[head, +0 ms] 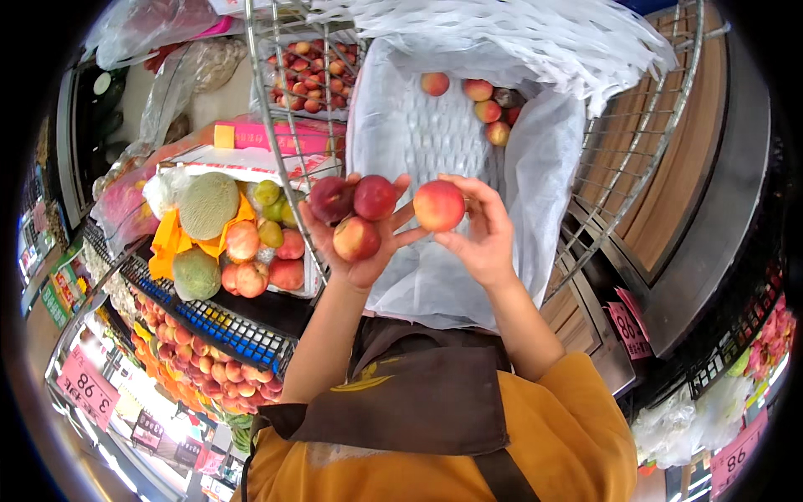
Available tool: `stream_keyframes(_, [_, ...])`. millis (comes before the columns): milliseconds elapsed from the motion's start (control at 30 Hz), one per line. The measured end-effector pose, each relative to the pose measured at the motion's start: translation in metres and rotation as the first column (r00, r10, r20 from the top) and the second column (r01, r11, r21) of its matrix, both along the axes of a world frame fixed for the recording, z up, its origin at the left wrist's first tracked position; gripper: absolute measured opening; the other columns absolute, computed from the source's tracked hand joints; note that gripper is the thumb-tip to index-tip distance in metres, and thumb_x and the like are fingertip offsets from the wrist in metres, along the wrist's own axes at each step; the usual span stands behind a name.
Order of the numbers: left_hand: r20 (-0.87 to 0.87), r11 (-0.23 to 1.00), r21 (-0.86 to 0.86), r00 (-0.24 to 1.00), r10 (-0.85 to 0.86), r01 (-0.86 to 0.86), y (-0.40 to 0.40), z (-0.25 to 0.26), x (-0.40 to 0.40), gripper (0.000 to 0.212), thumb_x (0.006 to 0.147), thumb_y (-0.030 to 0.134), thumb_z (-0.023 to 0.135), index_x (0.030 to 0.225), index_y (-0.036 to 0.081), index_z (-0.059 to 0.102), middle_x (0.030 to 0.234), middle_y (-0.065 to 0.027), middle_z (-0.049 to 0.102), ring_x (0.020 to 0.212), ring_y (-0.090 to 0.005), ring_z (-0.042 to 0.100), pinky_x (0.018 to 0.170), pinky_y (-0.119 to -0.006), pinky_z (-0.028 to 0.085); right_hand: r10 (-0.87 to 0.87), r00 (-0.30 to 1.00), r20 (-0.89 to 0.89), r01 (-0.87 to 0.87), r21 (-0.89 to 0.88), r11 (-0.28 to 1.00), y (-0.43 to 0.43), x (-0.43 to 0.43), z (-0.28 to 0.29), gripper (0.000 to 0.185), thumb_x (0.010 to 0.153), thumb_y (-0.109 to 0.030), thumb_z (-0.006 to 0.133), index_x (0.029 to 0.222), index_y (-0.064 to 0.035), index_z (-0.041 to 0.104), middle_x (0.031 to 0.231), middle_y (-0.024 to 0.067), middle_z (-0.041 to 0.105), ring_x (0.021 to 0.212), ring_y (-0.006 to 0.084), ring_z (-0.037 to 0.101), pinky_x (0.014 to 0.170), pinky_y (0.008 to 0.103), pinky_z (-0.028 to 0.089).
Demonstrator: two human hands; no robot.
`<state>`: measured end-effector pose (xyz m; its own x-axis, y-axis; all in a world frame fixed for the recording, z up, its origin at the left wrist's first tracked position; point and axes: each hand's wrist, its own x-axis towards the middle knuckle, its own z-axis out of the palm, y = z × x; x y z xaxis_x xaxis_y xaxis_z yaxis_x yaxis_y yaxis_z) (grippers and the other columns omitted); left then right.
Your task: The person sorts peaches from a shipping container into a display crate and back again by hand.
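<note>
My left hand (353, 273) is palm up, holding three nectarines. Two dark red nectarines (374, 197) rest by its fingers, and a red-and-yellow nectarine (356, 239) lies nearer the wrist. Between the thumb and fingers of my right hand (488, 241) is one orange-red nectarine (439, 206), close to my left fingertips. Both hands are above a crate lined with pale plastic sheet (533, 169). Inside its far right corner several nectarines (487, 112) sit together, one of them dark and discoloured. A single nectarine (435, 84) lies apart at the far wall.
Wire cart sides (674, 125) flank the crate, with white foam netting (502, 31) over its far edge. At left are a netted melon (209, 206), peaches (251, 279) and green plums (267, 192). A box of small red fruit (313, 75) stands farther back. Wood panelling (652, 157) is at right.
</note>
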<state>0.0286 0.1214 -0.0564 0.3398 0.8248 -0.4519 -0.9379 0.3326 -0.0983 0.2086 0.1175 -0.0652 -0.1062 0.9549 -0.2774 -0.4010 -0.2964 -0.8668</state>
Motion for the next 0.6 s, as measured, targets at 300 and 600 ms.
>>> stream_keyframes(300, [0.123, 0.997, 0.081, 0.992, 0.007, -0.017, -0.001, -0.006, 0.012, 0.070, 0.070, 0.070, 0.051, 0.122, 0.023, 0.048, 0.137, -0.0157, 0.032, 0.123, -0.0445, 0.030, 0.090, -0.070, 0.025, -0.079, 0.887, 0.456, -0.052, 0.268, 0.962, -0.013, -0.002, 0.008, 0.048, 0.071, -0.012, 0.068, 0.114, -0.0040, 0.049, 0.121, 0.0127, 0.050, 0.113, 0.0277, 0.047, 0.090, 0.0373, 0.039])
stream_keyframes(600, [0.111, 0.989, 0.066, 0.984, -0.139, 0.132, -0.021, -0.013, 0.008, 0.067, 0.072, 0.068, 0.052, 0.122, 0.024, 0.046, 0.133, -0.0164, 0.036, 0.119, -0.0457, 0.034, 0.089, -0.071, 0.026, -0.261, 0.233, 0.937, -0.046, 0.279, 0.959, 0.030, 0.012, -0.159, 0.043, 0.071, -0.004, 0.060, 0.112, -0.0022, 0.046, 0.120, 0.0173, 0.043, 0.113, 0.0365, 0.040, 0.093, 0.0418, 0.035])
